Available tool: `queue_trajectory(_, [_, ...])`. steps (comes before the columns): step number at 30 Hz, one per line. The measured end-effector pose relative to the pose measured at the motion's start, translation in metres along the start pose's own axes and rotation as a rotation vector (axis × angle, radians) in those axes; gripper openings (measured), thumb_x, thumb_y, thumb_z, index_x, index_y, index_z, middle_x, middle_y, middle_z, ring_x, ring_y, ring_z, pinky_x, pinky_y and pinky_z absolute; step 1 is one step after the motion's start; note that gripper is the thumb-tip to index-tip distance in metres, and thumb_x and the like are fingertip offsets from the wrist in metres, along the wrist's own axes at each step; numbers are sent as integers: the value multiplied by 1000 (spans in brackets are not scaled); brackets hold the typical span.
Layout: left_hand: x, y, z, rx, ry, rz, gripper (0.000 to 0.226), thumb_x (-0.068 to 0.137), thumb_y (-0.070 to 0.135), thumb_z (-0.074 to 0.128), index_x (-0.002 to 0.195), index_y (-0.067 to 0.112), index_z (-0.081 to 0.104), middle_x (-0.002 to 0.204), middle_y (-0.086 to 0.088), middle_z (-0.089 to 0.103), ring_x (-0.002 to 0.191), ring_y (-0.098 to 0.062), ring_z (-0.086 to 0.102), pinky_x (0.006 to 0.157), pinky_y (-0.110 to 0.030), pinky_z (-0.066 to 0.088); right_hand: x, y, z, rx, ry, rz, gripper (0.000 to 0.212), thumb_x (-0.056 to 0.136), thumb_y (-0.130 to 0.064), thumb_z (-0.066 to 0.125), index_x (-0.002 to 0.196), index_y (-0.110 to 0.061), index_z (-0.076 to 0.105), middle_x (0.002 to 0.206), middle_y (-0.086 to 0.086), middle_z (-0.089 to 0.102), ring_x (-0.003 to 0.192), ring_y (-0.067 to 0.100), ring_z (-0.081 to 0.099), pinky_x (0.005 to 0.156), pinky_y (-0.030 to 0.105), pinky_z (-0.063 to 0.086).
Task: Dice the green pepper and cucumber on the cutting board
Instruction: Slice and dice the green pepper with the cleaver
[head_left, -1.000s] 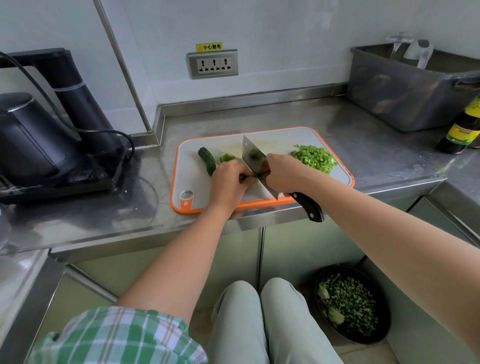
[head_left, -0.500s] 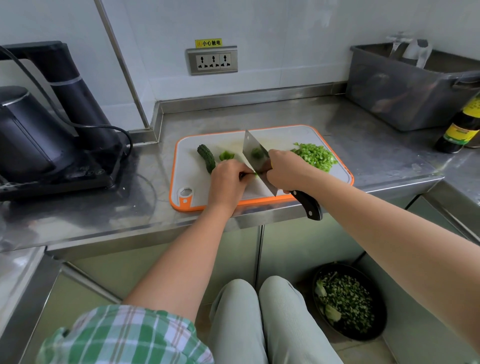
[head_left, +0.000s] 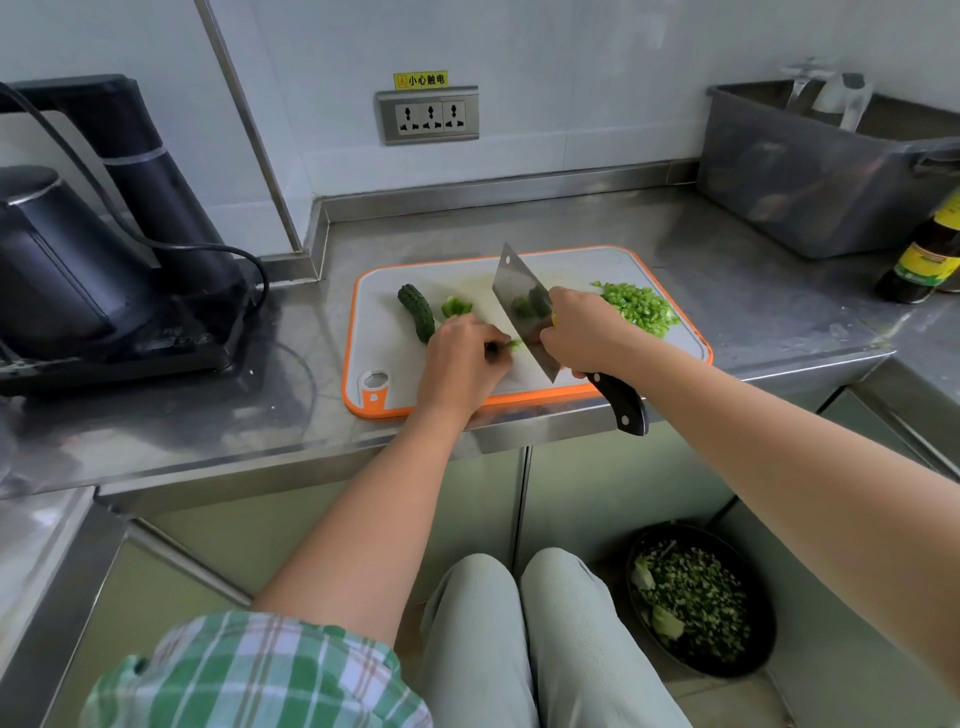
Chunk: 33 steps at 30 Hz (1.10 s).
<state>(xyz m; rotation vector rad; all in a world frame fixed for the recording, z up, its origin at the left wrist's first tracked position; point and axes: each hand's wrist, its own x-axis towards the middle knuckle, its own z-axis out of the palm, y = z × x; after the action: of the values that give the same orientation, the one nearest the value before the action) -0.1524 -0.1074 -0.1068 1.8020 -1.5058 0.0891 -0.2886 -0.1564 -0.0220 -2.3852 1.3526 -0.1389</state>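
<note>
partly hidden: left hand (head_left: 460, 364) covers pepper strip (head_left: 514, 344) (cleaver (head_left: 524, 312) adjacent).

Soft, even light fills my view, bright on the white wall (head_left: 571, 62); I can't tell its source. The steel counter (head_left: 727, 249) gives a hazy sheen, no hard glare. My cleaver (head_left: 519, 306) blade mirrors green. Only faint shadow sits under my left hand (head_left: 460, 364). The wide lens bends the wall trim (head_left: 249, 130) and stretches my right forearm (head_left: 779, 467).
</note>
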Motion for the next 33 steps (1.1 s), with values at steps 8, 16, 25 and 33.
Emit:
queue_trajectory(8, [0,-4,0,-24,2,5,12,80,7,69,83,13,78,79,-6,70,77,-28,62,69,-35,50,-5,-7,1,7,-75,-21,17,90,-2,38,106,-3,42,93,17,54,57,27,57,44,27,41])
queue_trajectory(16, [0,-3,-2,-39,3,23,9,80,9,70,83,12,78,80,-8,72,77,-29,63,70,-36,50,2,-11,5,4,-76,15,19,88,0,38,106,-3,43,73,14,55,47,21,53,41,26,40])
queue_trajectory(25, [-1,-2,-3,-58,14,46,11,77,4,69,78,11,77,79,-6,72,77,-28,63,70,-39,51,-13,-9,-5,-48,-125,-20,13,89,-2,40,101,-1,45,74,12,54,50,19,48,41,23,36])
queue_trajectory(33, [-1,-5,-2,-73,15,44,10,77,6,72,81,13,78,80,-4,73,77,-25,64,71,-36,51,-1,-3,13,-7,-3,2,15,90,-7,45,105,-5,44,108,21,57,80,33,56,47,24,33])
